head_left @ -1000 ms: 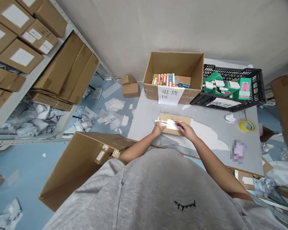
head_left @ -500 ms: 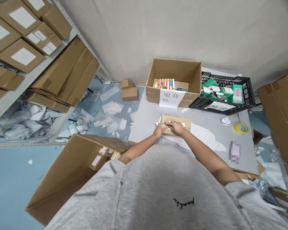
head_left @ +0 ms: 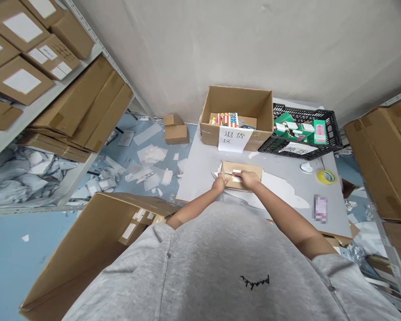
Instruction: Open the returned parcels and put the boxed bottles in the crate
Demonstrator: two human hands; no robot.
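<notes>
A small cardboard box with a white label lies in front of me on the light grey table. My left hand is closed on its near left corner. Over the middle of the box, my right hand is closed around a small cutter. The thin tip of that tool points left, along the taped end of the box. My fingers hide most of its handle. White paper lies flat on the table beside the box, to the right.
Behind stand a large open carton with books and a black plastic crate of green-and-white boxes. A yellow tape roll lies at right. An open carton stands at my left, near shelves of boxes. Paper scraps litter the floor.
The cutter has turned, so its red part no longer shows and its tip lies lower over the box's left end. Both hands remain at the box. The view has shifted slightly.
</notes>
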